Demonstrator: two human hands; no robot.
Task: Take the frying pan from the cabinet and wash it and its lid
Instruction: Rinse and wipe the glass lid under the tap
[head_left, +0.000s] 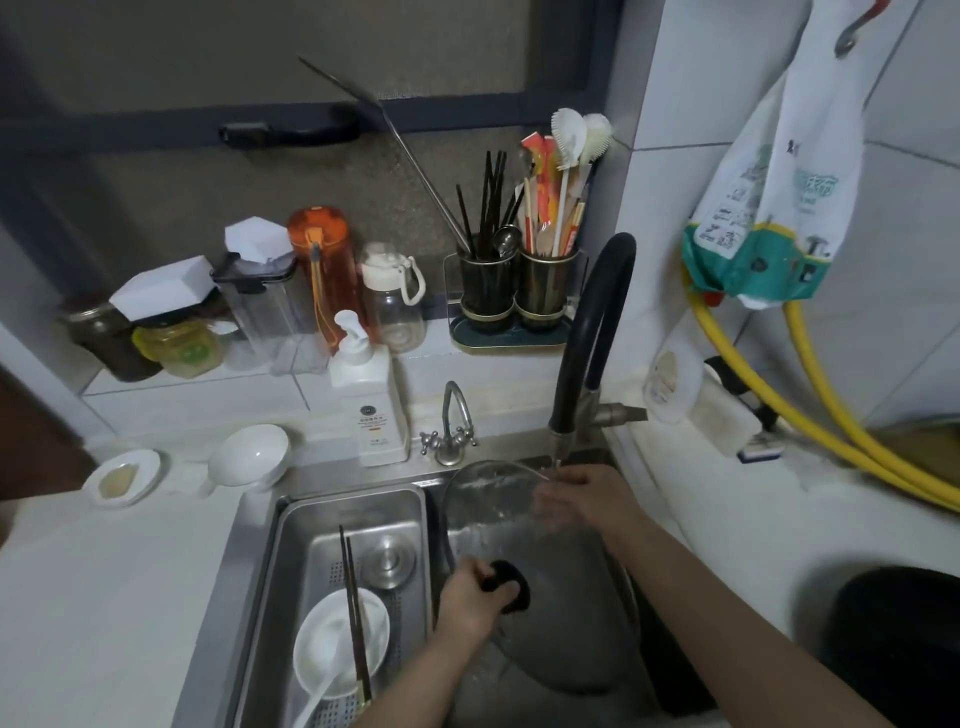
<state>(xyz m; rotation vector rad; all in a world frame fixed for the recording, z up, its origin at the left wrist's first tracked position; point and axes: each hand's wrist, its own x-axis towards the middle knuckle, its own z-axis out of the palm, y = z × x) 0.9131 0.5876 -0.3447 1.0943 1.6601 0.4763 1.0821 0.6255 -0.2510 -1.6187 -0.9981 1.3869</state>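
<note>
A round glass lid (493, 514) with a black knob (511, 584) stands tilted in the right sink basin (587, 670), under the black faucet spout (563, 415). My left hand (470, 603) grips the knob. My right hand (584, 499) rests flat on the upper right part of the lid's glass, just below the spout; it is blurred. A dark round shape at the right edge (898, 639) sits on the counter; I cannot tell whether it is the frying pan.
A steel drain tray (311, 519) in the left basin holds a white bowl (340, 644), a spoon and chopsticks. A soap pump bottle (371, 410), small tap (452, 431), white bowls (249, 457), jars, bottles and utensil holders (519, 286) line the back ledge. Yellow hoses (831, 415) run at right.
</note>
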